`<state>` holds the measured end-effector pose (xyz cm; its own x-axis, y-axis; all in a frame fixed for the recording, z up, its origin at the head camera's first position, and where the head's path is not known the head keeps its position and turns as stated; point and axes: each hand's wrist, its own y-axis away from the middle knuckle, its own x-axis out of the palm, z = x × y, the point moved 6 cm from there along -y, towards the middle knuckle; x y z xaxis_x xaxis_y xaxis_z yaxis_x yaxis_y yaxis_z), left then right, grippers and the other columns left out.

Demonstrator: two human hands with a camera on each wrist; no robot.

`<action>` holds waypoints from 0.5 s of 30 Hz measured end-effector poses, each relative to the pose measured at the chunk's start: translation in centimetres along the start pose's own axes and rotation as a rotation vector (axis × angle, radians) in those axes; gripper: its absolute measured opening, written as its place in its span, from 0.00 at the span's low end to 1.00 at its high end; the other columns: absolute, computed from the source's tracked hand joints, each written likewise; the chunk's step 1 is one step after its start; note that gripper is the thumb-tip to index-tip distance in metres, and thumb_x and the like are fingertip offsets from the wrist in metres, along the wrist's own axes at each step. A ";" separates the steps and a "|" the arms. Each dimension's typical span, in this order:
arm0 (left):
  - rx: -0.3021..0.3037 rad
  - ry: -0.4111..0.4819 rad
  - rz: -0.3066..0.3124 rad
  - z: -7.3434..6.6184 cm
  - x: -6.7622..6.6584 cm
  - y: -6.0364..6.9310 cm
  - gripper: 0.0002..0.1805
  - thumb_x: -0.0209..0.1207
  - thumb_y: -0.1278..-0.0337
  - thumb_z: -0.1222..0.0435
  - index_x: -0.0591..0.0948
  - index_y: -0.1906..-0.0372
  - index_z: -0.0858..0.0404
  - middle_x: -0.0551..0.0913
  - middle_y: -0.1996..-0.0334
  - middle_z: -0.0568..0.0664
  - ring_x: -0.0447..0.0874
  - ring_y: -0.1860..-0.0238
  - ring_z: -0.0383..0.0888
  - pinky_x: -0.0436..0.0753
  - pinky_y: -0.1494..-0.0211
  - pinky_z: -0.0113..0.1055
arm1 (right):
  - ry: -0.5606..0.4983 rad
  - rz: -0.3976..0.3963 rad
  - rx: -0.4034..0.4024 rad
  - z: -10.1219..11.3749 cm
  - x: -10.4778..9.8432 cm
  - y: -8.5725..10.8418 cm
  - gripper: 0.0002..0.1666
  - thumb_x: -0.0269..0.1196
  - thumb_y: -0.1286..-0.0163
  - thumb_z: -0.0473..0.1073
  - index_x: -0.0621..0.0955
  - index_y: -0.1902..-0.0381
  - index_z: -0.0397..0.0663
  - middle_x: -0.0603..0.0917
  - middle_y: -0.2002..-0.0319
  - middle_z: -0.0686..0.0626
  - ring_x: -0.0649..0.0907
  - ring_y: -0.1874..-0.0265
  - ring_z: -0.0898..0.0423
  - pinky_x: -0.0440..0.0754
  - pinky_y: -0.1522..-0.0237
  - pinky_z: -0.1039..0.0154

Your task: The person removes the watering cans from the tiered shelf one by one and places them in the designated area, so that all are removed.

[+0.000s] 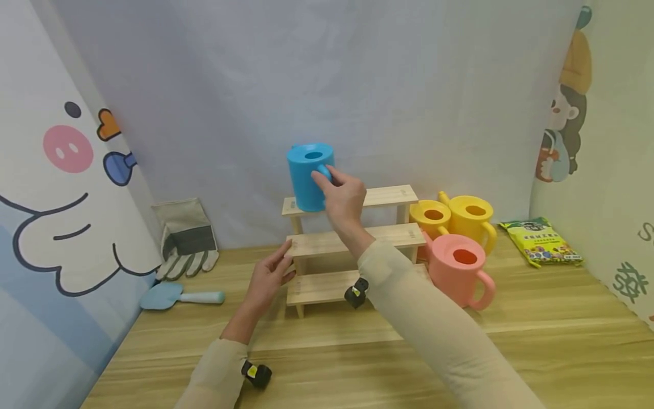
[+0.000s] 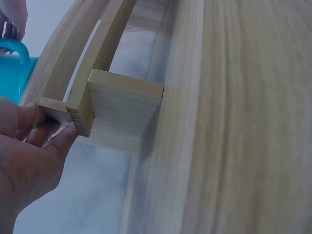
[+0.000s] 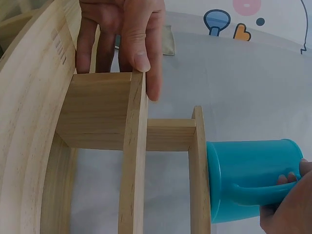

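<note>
A blue watering can (image 1: 306,179) stands upright at the left end of the top step of a three-step wooden stand (image 1: 390,196). My right hand (image 1: 344,196) grips its handle, and in the right wrist view the base of the blue can (image 3: 243,161) meets the top board. My left hand (image 1: 268,275) holds the left end of the middle step. Seen from the right wrist, the left hand (image 3: 124,36) has its thumb at the board's edge and fingers on both sides of the board. The can's spout is mostly hidden.
Right of the stand are a pink watering can (image 1: 455,267) and two yellow ones, the nearer yellow can (image 1: 426,215) partly hidden. A green-yellow packet (image 1: 544,241) lies farther right. On the left are gloves (image 1: 186,241) and a light-blue hand trowel (image 1: 163,296). A wall stands close behind.
</note>
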<state>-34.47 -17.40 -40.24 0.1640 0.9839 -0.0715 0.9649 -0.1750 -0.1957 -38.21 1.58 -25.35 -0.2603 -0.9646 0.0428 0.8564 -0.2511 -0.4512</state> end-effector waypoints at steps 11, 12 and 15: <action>0.002 0.006 0.000 0.0 0.0 0.0 0.27 0.48 0.21 0.66 0.62 0.22 0.59 0.55 0.23 0.55 0.57 0.25 0.51 0.78 0.36 0.41 | -0.014 -0.086 0.047 -0.1 -0.9 -0.4 0.16 0.72 0.35 0.44 0.89 0.53 0.41 0.89 0.58 0.46 0.87 0.55 0.52 0.87 0.50 0.52; 0.001 0.005 0.001 0.0 0.0 0.0 0.27 0.48 0.21 0.66 0.62 0.22 0.59 0.55 0.23 0.55 0.57 0.25 0.51 0.78 0.36 0.41 | -0.015 -0.091 0.042 -0.1 -1.0 -0.3 0.15 0.72 0.35 0.45 0.89 0.54 0.41 0.89 0.59 0.46 0.87 0.56 0.53 0.87 0.51 0.52; -0.001 0.006 0.003 0.0 0.0 -0.1 0.27 0.48 0.21 0.66 0.62 0.22 0.59 0.55 0.23 0.54 0.57 0.25 0.51 0.78 0.36 0.41 | -0.017 -0.100 0.029 0.0 -1.2 -0.3 0.14 0.72 0.35 0.45 0.90 0.56 0.42 0.89 0.60 0.47 0.87 0.58 0.54 0.87 0.52 0.53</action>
<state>-34.55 -17.40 -40.24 0.1677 0.9836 -0.0666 0.9648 -0.1777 -0.1941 -38.19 2.79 -25.26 -0.3376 -0.9358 0.1013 0.8391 -0.3480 -0.4181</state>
